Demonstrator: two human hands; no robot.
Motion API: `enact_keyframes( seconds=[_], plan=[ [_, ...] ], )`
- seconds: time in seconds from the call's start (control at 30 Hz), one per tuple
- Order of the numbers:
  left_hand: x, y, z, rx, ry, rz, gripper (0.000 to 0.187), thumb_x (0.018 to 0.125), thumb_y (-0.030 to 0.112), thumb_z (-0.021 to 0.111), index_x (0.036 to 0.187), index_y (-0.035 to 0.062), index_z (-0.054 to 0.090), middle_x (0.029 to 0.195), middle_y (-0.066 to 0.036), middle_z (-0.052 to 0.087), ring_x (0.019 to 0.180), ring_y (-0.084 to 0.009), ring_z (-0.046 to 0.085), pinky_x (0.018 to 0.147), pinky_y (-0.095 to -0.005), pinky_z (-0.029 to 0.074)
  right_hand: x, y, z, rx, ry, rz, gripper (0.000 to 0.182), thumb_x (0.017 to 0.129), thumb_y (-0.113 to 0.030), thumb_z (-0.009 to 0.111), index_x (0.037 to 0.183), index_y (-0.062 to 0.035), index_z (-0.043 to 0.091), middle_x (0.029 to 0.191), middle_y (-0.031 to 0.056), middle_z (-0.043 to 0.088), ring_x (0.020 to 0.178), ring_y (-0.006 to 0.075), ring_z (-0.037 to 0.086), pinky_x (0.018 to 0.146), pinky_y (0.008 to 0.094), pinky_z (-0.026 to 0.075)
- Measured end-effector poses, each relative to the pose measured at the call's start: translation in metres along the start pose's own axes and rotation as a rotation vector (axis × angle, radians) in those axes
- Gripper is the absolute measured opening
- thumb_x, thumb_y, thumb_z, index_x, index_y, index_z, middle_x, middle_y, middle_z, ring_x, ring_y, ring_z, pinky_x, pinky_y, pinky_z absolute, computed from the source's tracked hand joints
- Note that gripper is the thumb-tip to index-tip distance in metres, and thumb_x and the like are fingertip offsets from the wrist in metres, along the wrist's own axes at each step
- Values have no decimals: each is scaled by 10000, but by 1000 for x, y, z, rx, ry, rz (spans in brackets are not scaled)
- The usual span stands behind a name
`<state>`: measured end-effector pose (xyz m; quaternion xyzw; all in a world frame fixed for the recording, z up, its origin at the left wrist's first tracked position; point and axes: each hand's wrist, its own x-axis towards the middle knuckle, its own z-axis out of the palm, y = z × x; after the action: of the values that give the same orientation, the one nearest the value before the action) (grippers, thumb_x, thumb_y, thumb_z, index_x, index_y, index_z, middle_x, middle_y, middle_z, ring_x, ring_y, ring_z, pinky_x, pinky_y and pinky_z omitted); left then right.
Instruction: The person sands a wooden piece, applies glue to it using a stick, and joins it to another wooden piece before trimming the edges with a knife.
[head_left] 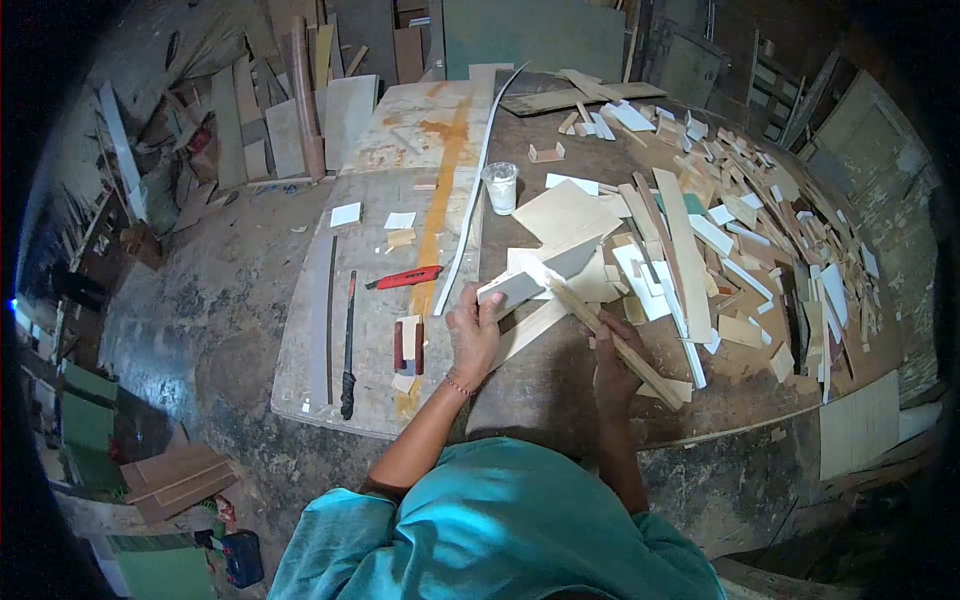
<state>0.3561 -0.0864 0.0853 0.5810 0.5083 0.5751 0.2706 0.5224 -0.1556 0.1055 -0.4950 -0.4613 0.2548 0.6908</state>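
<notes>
Over the middle of the worktable, my left hand (474, 328) is closed round the near end of a grey board strip (518, 290) with a pale edge. My right hand (617, 358) grips a long narrow wooden stick (636, 364), whose far end meets the strip. A small white patch shows where the two meet; whether it is glue I cannot tell. Beyond them stands a cup (500, 188) with whitish contents. Left of my left hand lie a red cutter (404, 278) and a small block of red-brown and pale pieces (408, 346).
The worktable (376, 200) carries a dark rod (349, 345), a grey strip (323, 320) and a long curved white strip (480, 190). Heaped wood offcuts (780, 230) cover its right side. Boards (290, 135) lean beyond its far left edge.
</notes>
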Motion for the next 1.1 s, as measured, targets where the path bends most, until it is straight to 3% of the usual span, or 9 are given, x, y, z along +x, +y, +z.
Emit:
enact_keyframes(
  seconds=[0.1,0.2,0.3,0.4,0.6,0.7,0.9,1.0,1.1],
  plan=[
    [0,8,0,-35,10,21,144,836,135,531,846,-8,523,631,-142,566,534,-189,521,516,-316,406,-3,2,3,-102,-134,-293,205,839,-116,538,978,29,573,847,93,602,717,169,568,706,294,460],
    [2,2,2,-62,28,100,142,841,131,525,855,-11,524,637,-133,568,543,-170,520,509,-305,401,-8,-16,7,-153,-191,-195,201,837,-126,544,955,31,588,866,103,601,739,163,563,702,283,458],
    [0,10,-4,-16,0,26,144,842,129,522,852,-14,526,635,-138,566,553,-157,523,502,-301,396,-1,-10,1,-176,-93,-231,192,825,-121,560,935,32,600,878,111,604,757,165,560,706,280,455],
    [0,10,-6,17,-15,43,147,841,130,524,846,-17,527,625,-146,566,544,-154,517,490,-301,386,5,-25,0,-78,2,-48,165,809,-91,572,915,30,607,891,114,607,787,172,566,727,286,454],
    [3,-5,3,-15,12,90,138,840,123,520,829,-15,524,587,-137,542,508,-143,484,466,-312,365,-6,-29,12,-134,-191,-286,149,787,-43,577,912,30,612,834,117,616,780,172,587,707,290,470],
    [0,6,-1,-1,11,42,129,839,116,518,814,-10,516,553,-126,519,488,-135,464,453,-316,355,-5,-28,13,-179,-151,-362,148,780,-37,582,910,28,617,813,124,619,749,178,593,667,291,476],
    [0,11,-4,24,5,21,127,840,115,518,817,-9,505,532,-120,499,466,-128,428,440,-318,346,9,-30,0,-259,-44,-251,168,769,-89,619,914,-3,626,845,135,638,781,212,620,701,315,495],
    [1,16,-3,40,-15,-30,129,842,118,514,835,-10,502,537,-122,503,465,-134,438,439,-317,345,0,-34,6,-192,-119,-258,162,753,-57,617,898,16,627,828,137,631,751,194,609,658,298,483],
    [2,-3,4,-37,21,83,132,845,123,509,853,-8,498,553,-132,516,464,-161,455,446,-317,351,-5,-32,16,-215,-192,-442,154,752,-51,618,890,17,627,841,134,634,768,209,616,678,308,488]
  ],
)
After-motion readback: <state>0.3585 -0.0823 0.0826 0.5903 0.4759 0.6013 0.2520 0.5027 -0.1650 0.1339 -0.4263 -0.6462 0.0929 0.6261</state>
